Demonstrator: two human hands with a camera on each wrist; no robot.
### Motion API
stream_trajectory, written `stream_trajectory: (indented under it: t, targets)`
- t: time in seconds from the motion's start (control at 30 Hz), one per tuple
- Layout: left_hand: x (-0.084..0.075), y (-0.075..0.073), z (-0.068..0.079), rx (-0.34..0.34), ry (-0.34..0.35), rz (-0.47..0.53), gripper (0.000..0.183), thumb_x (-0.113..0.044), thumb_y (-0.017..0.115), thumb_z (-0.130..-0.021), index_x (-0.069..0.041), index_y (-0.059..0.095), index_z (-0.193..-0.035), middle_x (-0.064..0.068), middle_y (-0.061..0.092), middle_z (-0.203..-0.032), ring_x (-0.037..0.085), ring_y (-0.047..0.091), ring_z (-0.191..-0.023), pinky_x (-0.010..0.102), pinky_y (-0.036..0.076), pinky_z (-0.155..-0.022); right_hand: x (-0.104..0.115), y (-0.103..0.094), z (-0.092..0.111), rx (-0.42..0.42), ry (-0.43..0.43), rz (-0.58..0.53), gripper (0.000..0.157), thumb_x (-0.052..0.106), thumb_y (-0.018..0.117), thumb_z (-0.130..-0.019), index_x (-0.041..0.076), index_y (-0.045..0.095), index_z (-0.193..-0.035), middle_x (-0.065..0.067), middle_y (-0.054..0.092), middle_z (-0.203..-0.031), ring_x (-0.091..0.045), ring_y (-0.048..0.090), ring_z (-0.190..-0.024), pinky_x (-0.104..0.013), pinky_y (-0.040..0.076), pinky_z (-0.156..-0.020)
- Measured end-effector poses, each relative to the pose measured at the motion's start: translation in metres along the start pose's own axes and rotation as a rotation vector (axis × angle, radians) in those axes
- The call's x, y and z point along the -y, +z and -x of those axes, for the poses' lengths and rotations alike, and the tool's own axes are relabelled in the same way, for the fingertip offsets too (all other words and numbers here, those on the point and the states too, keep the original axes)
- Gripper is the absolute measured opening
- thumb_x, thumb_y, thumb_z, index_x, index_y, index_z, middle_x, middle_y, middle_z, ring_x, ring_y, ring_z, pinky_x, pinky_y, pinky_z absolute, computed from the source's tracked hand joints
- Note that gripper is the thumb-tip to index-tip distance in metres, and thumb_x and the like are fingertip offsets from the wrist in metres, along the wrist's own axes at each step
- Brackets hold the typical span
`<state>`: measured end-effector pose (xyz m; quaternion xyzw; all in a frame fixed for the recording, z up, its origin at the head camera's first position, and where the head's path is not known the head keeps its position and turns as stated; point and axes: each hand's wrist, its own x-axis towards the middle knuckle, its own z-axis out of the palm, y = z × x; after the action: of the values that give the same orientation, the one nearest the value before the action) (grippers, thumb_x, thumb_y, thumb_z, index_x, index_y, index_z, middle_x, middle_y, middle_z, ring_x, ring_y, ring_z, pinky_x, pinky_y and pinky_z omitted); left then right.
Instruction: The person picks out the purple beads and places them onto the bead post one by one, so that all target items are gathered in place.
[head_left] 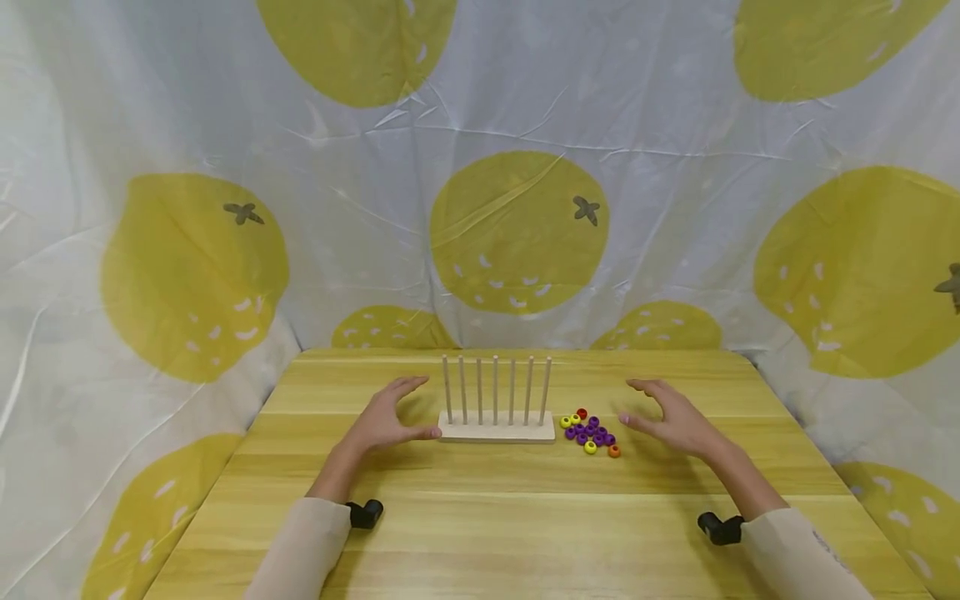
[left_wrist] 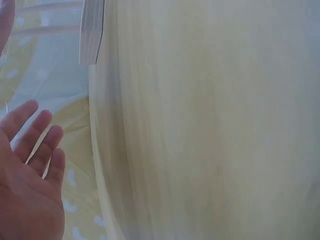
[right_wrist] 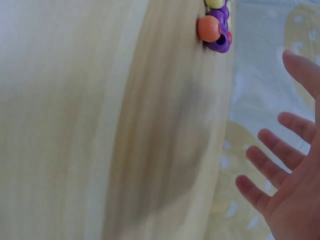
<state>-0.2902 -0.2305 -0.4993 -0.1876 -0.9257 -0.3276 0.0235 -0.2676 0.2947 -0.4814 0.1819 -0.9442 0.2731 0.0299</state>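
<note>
A pale wooden rack (head_left: 495, 432) with several upright pegs stands mid-table. My left hand (head_left: 381, 422) is at its left end, thumb tip right by the base's corner in the head view, fingers spread and holding nothing. The base's end also shows in the left wrist view as a wooden block (left_wrist: 92, 32). Right of the rack lies a loose cluster of purple beads (head_left: 592, 432), with yellow beads (head_left: 590, 447), a red bead (head_left: 582, 413) and an orange bead (head_left: 614, 451) around it. To the right of the beads hovers my right hand (head_left: 670, 421), empty, its fingers apart.
The wooden table (head_left: 480, 533) has its far edge against a hanging cloth (head_left: 660, 233) with yellow fruit prints, which also encloses both sides. Black wrist cameras (head_left: 365, 514) are strapped at both sleeves.
</note>
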Motion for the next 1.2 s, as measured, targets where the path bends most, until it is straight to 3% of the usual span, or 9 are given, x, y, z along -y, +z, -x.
stream_trajectory:
  t: [0.23, 0.4, 0.6, 0.8, 1.2]
  targets:
    - [-0.005, 0.010, 0.000, 0.035, 0.012, 0.072, 0.095, -0.060, 0.088, -0.074, -0.020, 0.053, -0.152, 0.009, 0.049, -0.156, 0.040, 0.043, -0.146, 0.066, 0.039, -0.114, -0.001, 0.016, 0.003, 0.004, -0.029, -0.073, 0.063, 0.038, 0.070, -0.098, 0.000, 0.054, -0.145, -0.022, 0.060, -0.137, -0.043, 0.059, -0.120, -0.064, 0.050, -0.099]
    - [-0.005, 0.018, -0.003, 0.066, -0.011, 0.077, 0.091, -0.060, 0.087, -0.075, -0.022, 0.054, -0.151, 0.006, 0.052, -0.153, 0.036, 0.049, -0.141, 0.062, 0.043, -0.113, -0.001, 0.025, 0.007, 0.007, -0.020, -0.110, 0.053, 0.032, 0.076, -0.095, 0.001, 0.063, -0.136, -0.015, 0.067, -0.118, -0.031, 0.063, -0.106, -0.049, 0.056, -0.089]
    - [-0.002, 0.025, -0.006, 0.073, -0.010, 0.096, 0.087, -0.058, 0.088, -0.073, -0.022, 0.059, -0.147, 0.000, 0.059, -0.144, 0.028, 0.057, -0.131, 0.053, 0.048, -0.111, 0.000, 0.032, 0.013, 0.039, 0.018, -0.128, 0.050, 0.037, 0.080, -0.091, 0.006, 0.068, -0.129, -0.006, 0.069, -0.111, -0.022, 0.061, -0.098, -0.035, 0.054, -0.081]
    - [-0.001, 0.029, -0.006, 0.087, -0.010, 0.129, 0.080, -0.051, 0.090, -0.075, -0.016, 0.063, -0.142, 0.000, 0.065, -0.134, 0.026, 0.060, -0.124, 0.049, 0.049, -0.109, 0.001, 0.037, 0.017, 0.048, 0.064, -0.152, 0.053, 0.046, 0.083, -0.086, 0.009, 0.071, -0.121, -0.002, 0.071, -0.113, -0.019, 0.064, -0.103, -0.036, 0.055, -0.087]
    - [0.001, 0.034, -0.005, 0.075, -0.052, 0.174, 0.071, -0.046, 0.090, -0.077, -0.021, 0.066, -0.139, -0.002, 0.065, -0.134, 0.026, 0.060, -0.129, 0.048, 0.049, -0.111, 0.001, 0.043, 0.019, 0.050, 0.075, -0.166, 0.043, 0.049, 0.086, -0.082, 0.017, 0.074, -0.109, 0.003, 0.072, -0.107, -0.018, 0.066, -0.103, -0.039, 0.056, -0.089]
